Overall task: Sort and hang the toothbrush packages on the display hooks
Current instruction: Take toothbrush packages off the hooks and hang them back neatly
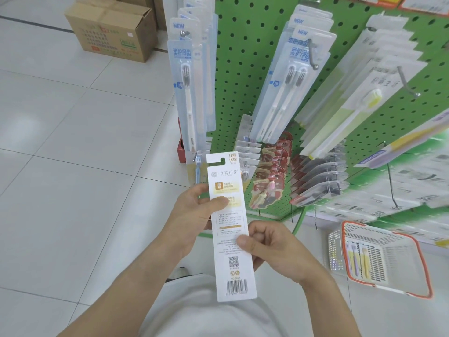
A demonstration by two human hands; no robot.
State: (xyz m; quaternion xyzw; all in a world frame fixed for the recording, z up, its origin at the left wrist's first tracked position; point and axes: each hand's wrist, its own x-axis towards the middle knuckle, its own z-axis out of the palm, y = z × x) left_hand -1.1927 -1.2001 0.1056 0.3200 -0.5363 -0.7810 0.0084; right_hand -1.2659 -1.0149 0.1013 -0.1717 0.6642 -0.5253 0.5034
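1. Toothbrush package (229,222): a long white card, held upright at frame centre with its printed back, barcode and QR code toward the camera; the hang slot is at its 12 o'clock end.
2. Left hand (194,210): closed on the package's upper half from 9 o'clock, thumb pressed across the card face.
3. Right hand (269,246): closed on the package's lower half from 3 o'clock, thumb on the face, fingers curled behind.
4. Green pegboard (252,69): at 12 to 2 o'clock, carrying display hooks (312,54) hung with rows of other toothbrush packs.
5. Basket (384,259): white with an orange rim, at 4 o'clock on the floor, holding further packs.
6. Cardboard box (111,30): at 10 o'clock on the tiled floor, well apart from the hands.
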